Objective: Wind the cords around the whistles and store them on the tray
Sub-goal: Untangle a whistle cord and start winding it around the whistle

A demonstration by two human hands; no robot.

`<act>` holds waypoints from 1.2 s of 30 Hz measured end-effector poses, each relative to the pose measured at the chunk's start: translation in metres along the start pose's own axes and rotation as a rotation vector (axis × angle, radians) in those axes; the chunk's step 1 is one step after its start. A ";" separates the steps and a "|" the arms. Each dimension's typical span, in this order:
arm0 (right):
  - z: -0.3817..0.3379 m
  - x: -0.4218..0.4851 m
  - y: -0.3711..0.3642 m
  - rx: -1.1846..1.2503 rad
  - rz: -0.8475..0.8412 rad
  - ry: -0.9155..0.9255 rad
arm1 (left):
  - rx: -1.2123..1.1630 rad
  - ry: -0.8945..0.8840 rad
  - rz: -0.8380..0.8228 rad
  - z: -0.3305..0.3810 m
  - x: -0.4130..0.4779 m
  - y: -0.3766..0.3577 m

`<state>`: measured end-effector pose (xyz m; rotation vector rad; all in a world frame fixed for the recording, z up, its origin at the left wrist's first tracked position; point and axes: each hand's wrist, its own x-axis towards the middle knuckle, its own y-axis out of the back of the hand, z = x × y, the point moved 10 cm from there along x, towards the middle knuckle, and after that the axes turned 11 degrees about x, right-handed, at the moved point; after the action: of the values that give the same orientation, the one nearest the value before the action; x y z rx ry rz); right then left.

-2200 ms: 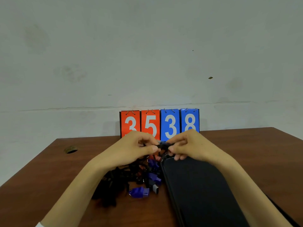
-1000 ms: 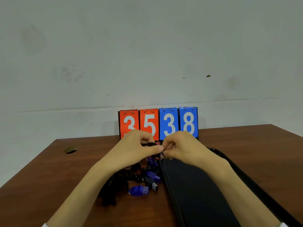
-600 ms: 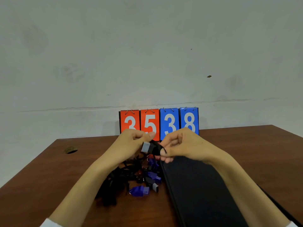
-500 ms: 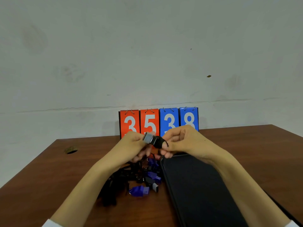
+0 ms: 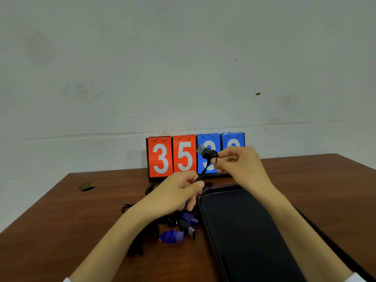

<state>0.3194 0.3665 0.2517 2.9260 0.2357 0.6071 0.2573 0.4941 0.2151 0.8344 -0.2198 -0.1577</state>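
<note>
- I see the right hand point(image 5: 240, 167) raised above the table point(image 5: 61, 220), just right of the middle of my view. Its thumb and fingertips pinch a black whistle point(image 5: 206, 152), whose grey mouthpiece points toward 10 o'clock.
- The whistle is in the air in front of the blue cards of the scoreboard point(image 5: 173, 155), not touching the table or the tray.
- A black cord point(image 5: 203, 173) runs taut from the whistle toward 7 o'clock, down to the left hand point(image 5: 175, 196).
- The left hand sits lower, fingers curled, with thumb and forefinger pinching the cord's lower end. I cannot tell how much cord is already wrapped on the whistle.
- The dark tray point(image 5: 244, 231) lies flat at 5 o'clock from the left hand and reaches the bottom edge of my view. The right forearm crosses over it.
- At 6 o'clock below the left hand is a pile of whistles point(image 5: 173, 236), blue and black, tangled with black cords, just beside the tray's left rim.
- The scoreboard stands at the table's far edge, at 12 o'clock. A round hole point(image 5: 87, 186) is in the tabletop at 9 o'clock.
</note>
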 end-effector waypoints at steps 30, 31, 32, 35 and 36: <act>-0.013 -0.024 -0.039 0.298 -0.500 -0.154 | -0.078 0.070 0.095 -0.018 0.003 0.015; -0.012 -0.021 -0.037 0.301 -0.460 -0.152 | -0.075 0.069 0.097 -0.018 0.004 0.013; -0.010 -0.019 -0.035 0.303 -0.417 -0.151 | -0.061 0.068 0.104 -0.018 0.005 0.012; -0.007 -0.011 -0.024 0.309 -0.271 -0.124 | 0.065 0.061 0.145 -0.018 0.005 0.010; -0.006 -0.009 -0.021 0.297 -0.224 -0.116 | 0.112 0.049 0.162 -0.016 0.004 0.009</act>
<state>0.3063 0.3856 0.2501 3.1359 0.6828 0.3973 0.2662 0.5108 0.2117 0.9270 -0.2505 0.0272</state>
